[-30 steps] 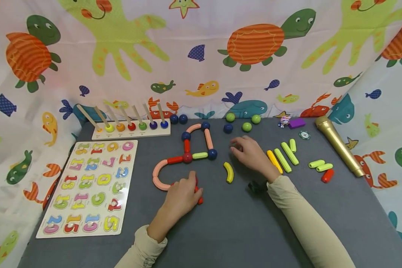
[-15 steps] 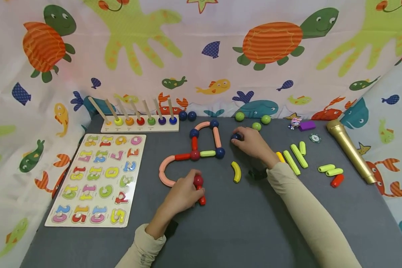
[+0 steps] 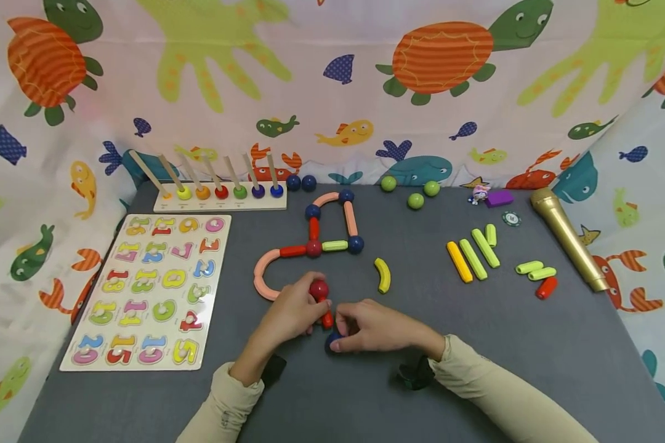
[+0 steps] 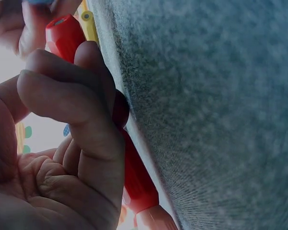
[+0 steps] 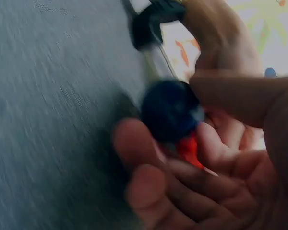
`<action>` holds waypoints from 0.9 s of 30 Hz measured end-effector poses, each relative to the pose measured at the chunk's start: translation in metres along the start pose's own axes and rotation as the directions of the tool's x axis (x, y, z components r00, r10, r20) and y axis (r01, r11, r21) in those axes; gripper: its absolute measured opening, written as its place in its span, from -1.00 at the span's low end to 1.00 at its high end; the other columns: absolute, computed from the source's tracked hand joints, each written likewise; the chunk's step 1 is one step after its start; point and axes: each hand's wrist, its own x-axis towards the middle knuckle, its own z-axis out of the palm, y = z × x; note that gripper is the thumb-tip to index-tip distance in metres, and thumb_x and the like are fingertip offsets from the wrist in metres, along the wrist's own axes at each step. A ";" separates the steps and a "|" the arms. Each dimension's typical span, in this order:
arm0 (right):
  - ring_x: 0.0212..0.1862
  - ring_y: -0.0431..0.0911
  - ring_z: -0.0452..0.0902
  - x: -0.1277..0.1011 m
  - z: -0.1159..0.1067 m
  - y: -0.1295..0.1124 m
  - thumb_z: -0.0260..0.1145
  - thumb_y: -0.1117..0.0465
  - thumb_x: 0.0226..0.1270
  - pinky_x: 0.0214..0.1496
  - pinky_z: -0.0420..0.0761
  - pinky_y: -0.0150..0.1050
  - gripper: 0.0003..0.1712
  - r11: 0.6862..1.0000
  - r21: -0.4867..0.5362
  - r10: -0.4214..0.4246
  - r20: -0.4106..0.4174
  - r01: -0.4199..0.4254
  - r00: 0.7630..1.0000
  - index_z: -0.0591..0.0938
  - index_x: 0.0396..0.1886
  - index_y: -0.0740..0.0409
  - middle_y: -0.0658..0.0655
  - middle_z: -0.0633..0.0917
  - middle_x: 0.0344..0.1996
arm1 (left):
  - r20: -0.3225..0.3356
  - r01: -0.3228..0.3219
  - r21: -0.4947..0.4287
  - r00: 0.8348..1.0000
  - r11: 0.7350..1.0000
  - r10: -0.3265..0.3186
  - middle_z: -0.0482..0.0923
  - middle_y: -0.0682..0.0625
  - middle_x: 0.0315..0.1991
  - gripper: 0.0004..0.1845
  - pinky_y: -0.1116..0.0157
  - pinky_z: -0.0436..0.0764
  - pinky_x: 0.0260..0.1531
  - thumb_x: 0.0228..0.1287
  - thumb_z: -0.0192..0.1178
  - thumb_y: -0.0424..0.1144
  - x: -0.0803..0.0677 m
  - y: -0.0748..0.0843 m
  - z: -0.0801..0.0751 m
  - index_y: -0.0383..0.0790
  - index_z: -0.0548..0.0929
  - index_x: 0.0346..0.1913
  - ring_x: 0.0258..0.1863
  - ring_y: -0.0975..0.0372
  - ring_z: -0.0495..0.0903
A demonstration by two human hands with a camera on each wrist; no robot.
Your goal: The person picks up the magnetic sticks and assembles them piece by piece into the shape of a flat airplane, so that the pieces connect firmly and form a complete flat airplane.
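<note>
the fingers of the right hand (image 3: 374, 329) are curled round a dark blue ball (image 3: 332, 342), pinched between thumb and fingertips at lower centre of the head view; the right wrist view confirms the grip, with the blue ball (image 5: 170, 110) touching or just off the near end of a red piece. the fingers of the left hand (image 3: 290, 314) are clenched on a red rod (image 3: 327, 319), which stands just left of the right hand's fingertips; the left wrist view shows the fingers wrapped round the red rod (image 4: 134, 172) against the grey mat (image 4: 221, 115). a red ball (image 3: 318, 288) sits at the rod's far end, above the left thumb.

done, as judged from the layout: a joined figure (image 3: 316, 247) of rods and balls lies at centre frame, a closed four-sided loop above and a pink curved rod (image 3: 263, 277) sweeping down left toward the left hand. whether that curve touches the red ball cannot be told; the hand covers the spot.

in hand: the blue ball appears to be meeting the near end of the red rod; contact is not confirmed.

left over: a yellow curved piece (image 3: 383, 275) right of the figure, green and yellow rods (image 3: 473, 255) at right centre, three green balls (image 3: 415, 200) and two blue balls (image 3: 301, 182) along the upper edge of the mat, all loose.
</note>
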 end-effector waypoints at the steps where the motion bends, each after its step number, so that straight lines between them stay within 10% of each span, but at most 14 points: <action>1: -0.55 -0.23 0.49 0.002 0.004 -0.001 0.44 0.02 0.54 -0.43 0.39 -0.36 -0.69 1.000 0.009 -0.003 -0.005 0.003 1.000 0.57 -0.35 0.03 -0.13 0.60 -0.55 | -0.002 -0.003 0.001 1.000 1.000 0.003 0.59 -0.02 -0.60 -0.42 0.24 0.45 -0.64 0.51 0.32 -0.25 0.000 0.000 0.000 -0.29 0.46 0.49 -0.74 0.18 0.53; 7: -0.56 -0.20 0.52 -0.006 -0.005 0.000 0.35 0.07 0.63 -0.49 0.40 -0.34 -0.66 0.996 -0.088 -0.005 -0.175 -0.011 0.985 0.59 -0.43 0.03 -0.11 0.57 -0.60 | -0.005 -0.012 0.003 1.000 1.000 0.012 0.57 -0.01 -0.59 -0.40 0.24 0.46 -0.62 0.52 0.33 -0.25 -0.001 -0.001 0.000 -0.28 0.44 0.52 -0.74 0.18 0.52; 12: -0.53 -0.11 0.43 -0.014 -0.032 0.011 0.41 0.12 0.57 -0.51 0.43 -0.22 -0.77 0.862 -0.409 0.043 -0.530 -0.300 0.847 0.62 -0.17 0.20 0.06 0.55 -0.46 | -0.019 0.001 0.074 1.000 0.997 0.000 0.57 -0.01 -0.56 -0.38 0.23 0.46 -0.58 0.49 0.37 -0.23 -0.003 0.001 0.002 -0.28 0.44 0.51 -0.68 0.17 0.52; 14: -0.46 -0.06 0.46 -0.015 -0.041 0.021 0.40 0.16 0.56 -0.46 0.48 -0.16 -0.71 0.824 -0.435 0.069 -0.558 -0.363 0.827 0.61 0.03 0.30 0.13 0.59 -0.36 | -0.025 -0.006 0.135 1.000 0.991 0.009 0.59 -0.01 -0.48 -0.34 0.22 0.47 -0.53 0.46 0.39 -0.21 -0.003 0.001 0.003 -0.29 0.43 0.51 -0.62 0.17 0.52; 22: -0.55 -0.15 0.51 -0.015 -0.037 0.048 0.26 0.22 0.57 -0.49 0.50 -0.23 -0.60 0.983 -0.135 0.088 -0.243 -0.123 0.966 0.60 0.30 0.27 -0.01 0.60 -0.49 | 0.001 -0.011 0.151 1.000 0.988 0.011 0.56 0.00 -0.60 -0.29 0.21 0.53 -0.57 0.45 0.40 -0.21 -0.004 0.002 0.007 -0.24 0.38 0.56 -0.70 0.19 0.56; 27: -0.60 -0.10 0.61 -0.018 -0.014 0.015 0.32 0.28 0.54 -0.51 0.66 -0.18 -0.80 0.957 0.231 0.193 -0.060 -0.175 0.979 0.55 0.01 0.29 0.17 0.71 -0.52 | 0.004 -0.009 0.120 1.000 0.993 0.009 0.52 0.02 -0.67 -0.31 0.22 0.49 -0.62 0.47 0.38 -0.24 -0.003 0.004 0.006 -0.20 0.39 0.57 -0.74 0.19 0.55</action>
